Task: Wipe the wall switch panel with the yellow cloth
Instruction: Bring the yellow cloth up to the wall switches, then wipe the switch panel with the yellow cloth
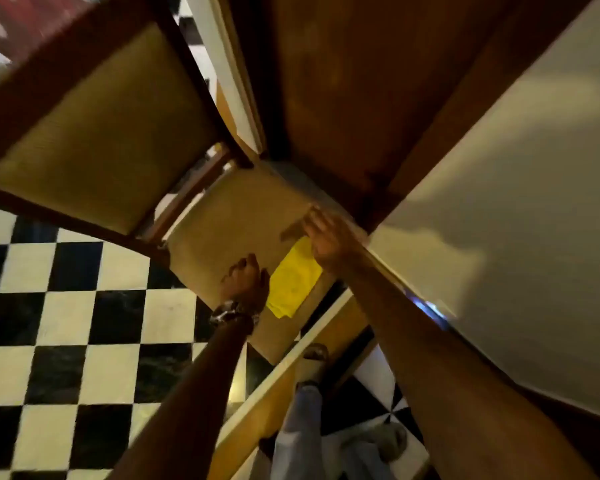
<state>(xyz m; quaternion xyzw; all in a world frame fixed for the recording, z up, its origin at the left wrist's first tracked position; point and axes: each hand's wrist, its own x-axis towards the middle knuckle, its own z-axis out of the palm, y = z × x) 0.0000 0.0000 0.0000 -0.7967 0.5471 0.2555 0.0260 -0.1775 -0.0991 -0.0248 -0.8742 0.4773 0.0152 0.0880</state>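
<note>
Below us spreads a black-and-white checkered floor (66, 323), filling the lower left of the view. Over it stands a wooden chair (94, 109) with a padded olive back, and its tan seat cushion (236, 216) carries everything we are reaching for. A dark wooden door (343, 81) rises beyond the seat's far edge, and a pale wall (516, 202) runs along its right edge; a white-edged frame piece (291, 368) crosses just below the seat's near corner.

Our two bare forearms stretch forward over the seat. On the cushion, near its right edge and reaching toward the near corner, lies the yellow cloth (293, 278), folded flat. Our right hand (326, 237) rests on the cloth's far end with the fingers spread flat, not closed around it. Our left hand (245, 275) sits just beside the cloth's left edge with its fingers curled loosely, gripping nothing we can make out. A metal watch (231, 311) circles the left wrist.

The frame is blurred, and we can read no writing or labels.
</note>
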